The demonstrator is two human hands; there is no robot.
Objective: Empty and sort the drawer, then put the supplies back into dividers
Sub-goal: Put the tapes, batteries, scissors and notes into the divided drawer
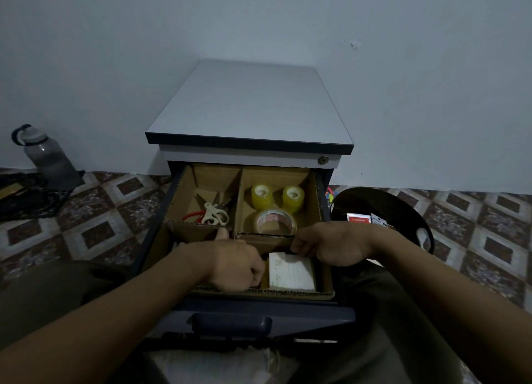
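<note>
The open drawer (230, 311) of a small cabinet holds cardboard dividers (239, 193). Scissors (211, 213) lie in the back left compartment. Two yellow tape rolls (262, 195) and a clear tape roll (275, 221) sit in the back right one. A white paper pad (290, 271) lies in the front right compartment. My left hand (233, 264) reaches into the front of the drawer, fingers curled next to the pad; what they hold is hidden. My right hand (325, 245) pinches the cardboard cross divider above the pad.
A black tray (403, 208) with small stationery packs stands on the floor at the right. A grey water bottle (49, 159) stands by the wall at the left, beside dark items. The cabinet top (250, 107) is flat. My knees flank the drawer.
</note>
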